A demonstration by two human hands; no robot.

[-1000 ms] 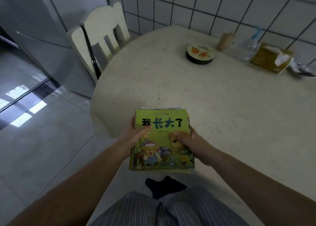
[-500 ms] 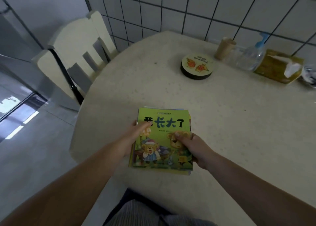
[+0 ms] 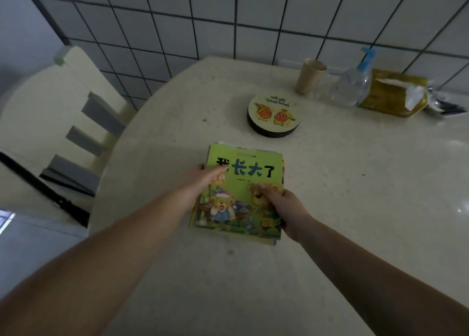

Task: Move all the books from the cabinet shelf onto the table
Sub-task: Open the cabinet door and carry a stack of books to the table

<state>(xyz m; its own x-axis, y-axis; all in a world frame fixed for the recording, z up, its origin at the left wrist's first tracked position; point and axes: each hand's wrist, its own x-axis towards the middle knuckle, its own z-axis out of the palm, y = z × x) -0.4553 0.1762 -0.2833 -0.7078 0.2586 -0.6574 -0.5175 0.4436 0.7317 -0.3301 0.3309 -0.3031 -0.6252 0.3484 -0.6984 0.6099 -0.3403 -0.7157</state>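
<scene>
A stack of thin children's books [image 3: 243,180], topped by a green cover with cartoon bears, is low over the cream round table [image 3: 355,183]; whether it touches the surface I cannot tell. My left hand [image 3: 200,183] grips the stack's left edge, thumb lying on the cover. My right hand [image 3: 284,206] holds the right edge, thumb pressed on the bear picture and fingers under the stack. The cabinet shelf is out of view.
A round tin [image 3: 274,114] with cartoon figures sits just beyond the books. At the back right stand a paper cup [image 3: 309,76], a spray bottle [image 3: 352,81] and a yellow tissue pack [image 3: 396,97]. A cream chair [image 3: 63,122] stands at the left, against the tiled wall.
The stack, held in both hands, has moved from over the table's near edge to well over the tabletop. My view has come forward over the table.
</scene>
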